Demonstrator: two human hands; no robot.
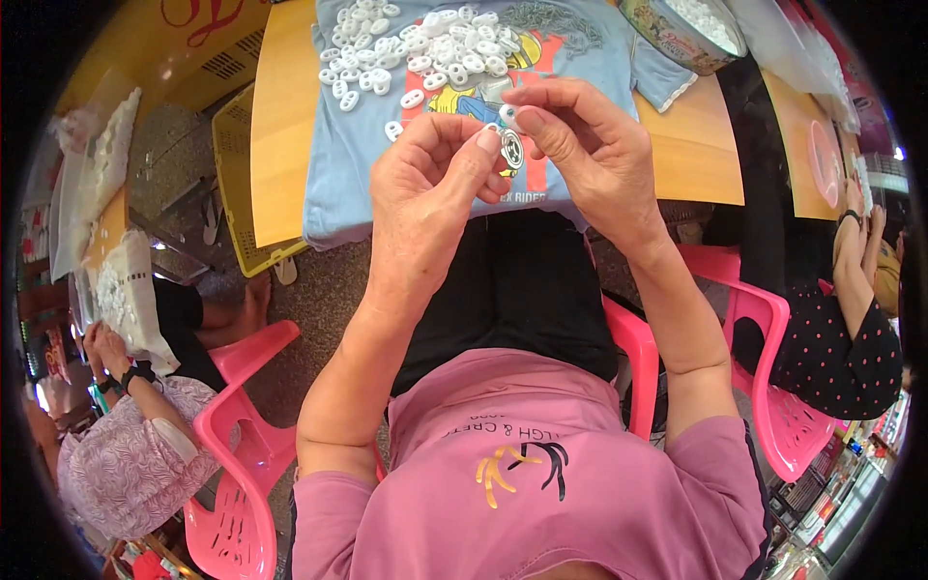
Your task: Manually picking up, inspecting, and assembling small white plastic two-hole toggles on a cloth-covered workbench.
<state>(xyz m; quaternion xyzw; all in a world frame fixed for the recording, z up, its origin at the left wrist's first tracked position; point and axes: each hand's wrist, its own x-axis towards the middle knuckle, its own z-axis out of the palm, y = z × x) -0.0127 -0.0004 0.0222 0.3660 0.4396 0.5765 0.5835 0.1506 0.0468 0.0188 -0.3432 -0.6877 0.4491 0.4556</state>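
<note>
Over the table's near edge, both my hands meet in front of me. Thumb and forefinger of my right hand pinch a small white oval plastic piece, which has a dark spot in its hole. My left hand is closed in a pinch just left of it, with a bit of white at its fingertips; what exactly it grips is mostly hidden. Beyond the hands, a heap of white oval two-holed plastic pieces lies on a light blue printed T-shirt. Behind and right of the heap is a pile of small grey metal parts.
A round tin with white bits inside stands at the table's far right. The wooden table shows at both sides of the shirt. People sit on pink chairs to the left and right, and a yellow crate stands left.
</note>
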